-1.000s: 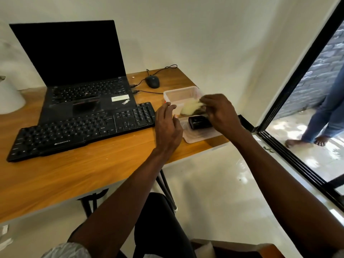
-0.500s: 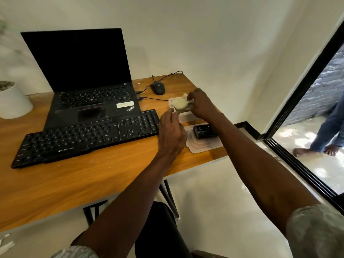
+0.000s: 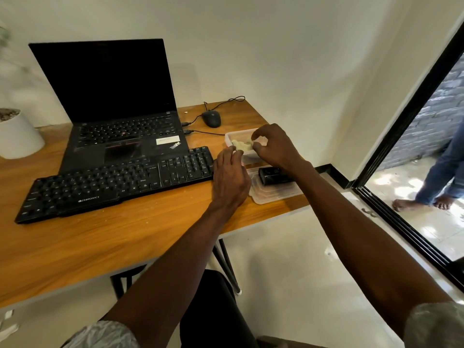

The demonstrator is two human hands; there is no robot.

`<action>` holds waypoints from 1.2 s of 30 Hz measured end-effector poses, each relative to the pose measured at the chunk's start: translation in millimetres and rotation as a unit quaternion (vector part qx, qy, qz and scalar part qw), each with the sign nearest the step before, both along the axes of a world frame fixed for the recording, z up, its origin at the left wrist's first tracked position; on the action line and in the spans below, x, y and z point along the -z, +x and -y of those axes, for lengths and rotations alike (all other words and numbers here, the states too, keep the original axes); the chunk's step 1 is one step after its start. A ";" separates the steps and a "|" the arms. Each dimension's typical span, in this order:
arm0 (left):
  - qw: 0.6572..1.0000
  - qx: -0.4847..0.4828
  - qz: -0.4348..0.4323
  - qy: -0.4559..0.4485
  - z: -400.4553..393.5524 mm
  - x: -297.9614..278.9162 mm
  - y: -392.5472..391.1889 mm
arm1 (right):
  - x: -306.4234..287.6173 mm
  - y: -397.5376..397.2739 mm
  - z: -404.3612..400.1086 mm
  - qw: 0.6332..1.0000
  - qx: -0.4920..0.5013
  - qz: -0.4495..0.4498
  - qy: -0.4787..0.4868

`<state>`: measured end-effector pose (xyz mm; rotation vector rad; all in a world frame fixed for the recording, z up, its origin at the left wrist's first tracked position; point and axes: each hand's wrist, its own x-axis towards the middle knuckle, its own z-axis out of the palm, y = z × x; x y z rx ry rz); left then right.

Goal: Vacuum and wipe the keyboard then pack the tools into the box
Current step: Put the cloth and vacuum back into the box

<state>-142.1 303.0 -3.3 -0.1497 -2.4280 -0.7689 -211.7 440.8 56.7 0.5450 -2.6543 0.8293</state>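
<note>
- Desk [image 3: 105,242], wood top, near zone: bare apart from pale specks.
- Lid [image 3: 273,195], clear plastic, lying flat at the desk's right edge; a small black device [image 3: 272,175], judged the vacuum, rests on it. Not yet packed.
- Keyboard [image 3: 115,182], black, in front of the laptop [image 3: 120,116]; no tool on it. Cleaning judged finished, though specks remain on the desk near it.
- Left hand [image 3: 229,179], between keyboard and box; fingertips closed on the near end of the cloth at the box's near rim.
- Box [image 3: 232,136], translucent, open, just beyond the lid. Contents: pale yellow cloth [image 3: 241,146], partly in, near end over the rim.
- Right hand [image 3: 272,146], over the box; thumb and fingers pinch the cloth's far side.
- Stage: packing under way. Left: settle cloth, add device, fit lid.
- Mouse [image 3: 211,118], far edge, unused.
</note>
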 end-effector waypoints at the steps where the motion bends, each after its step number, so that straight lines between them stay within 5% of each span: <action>1: 1.000 0.004 -0.005 -0.008 -0.3 -0.5 0.7 | -3.8 9.7 -4.2 1.000 -0.017 0.001 -0.008; 6: 0.998 0.012 -0.021 -0.051 0.3 -0.3 5.0 | -11.9 41.2 -33.9 0.987 -0.043 0.149 0.048; 11: 0.999 -0.008 0.002 -0.043 -1.4 0.6 6.1 | 1.8 49.4 -52.8 0.972 -0.036 0.202 0.118; 25: 0.998 -0.029 0.021 0.052 -4.9 -1.9 7.7 | -43.6 2.7 -16.8 0.989 -0.056 0.129 0.051; 36: 0.997 -0.033 0.026 0.065 -2.9 -4.3 4.0 | -20.0 -60.8 20.3 0.964 -0.050 0.190 0.178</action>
